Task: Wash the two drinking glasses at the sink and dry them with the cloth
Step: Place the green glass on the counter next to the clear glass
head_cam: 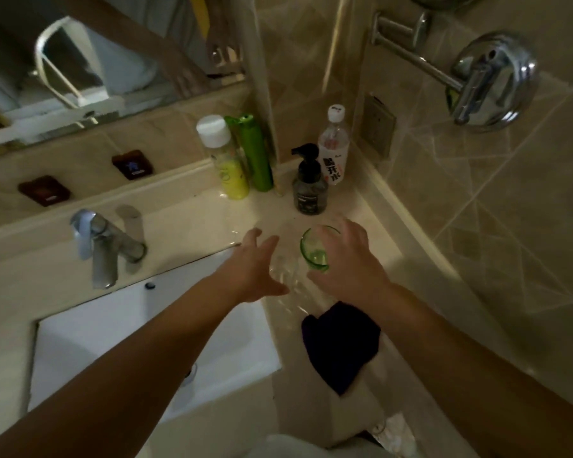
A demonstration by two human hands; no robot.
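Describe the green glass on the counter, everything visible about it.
The green glass is a small tumbler of clear, green-tinted glass, standing upright on the pale counter right of the sink, in front of the black pump bottle. Its round rim faces up and it looks empty. The right hand reaches over it with fingers spread; whether they touch it cannot be told. A clear glass stands just to its left, a dark cloth nearer the person.

I count two drinking glasses at centre frame: one green-tinted glass (315, 247) and one clear glass (283, 271). One dark folded cloth (341, 342) lies lower right. Four bottles stand at upper centre: white-capped yellow (227, 163), green (255, 153), black pump (309, 185), clear water (333, 150). One chrome tap (103, 242), left.
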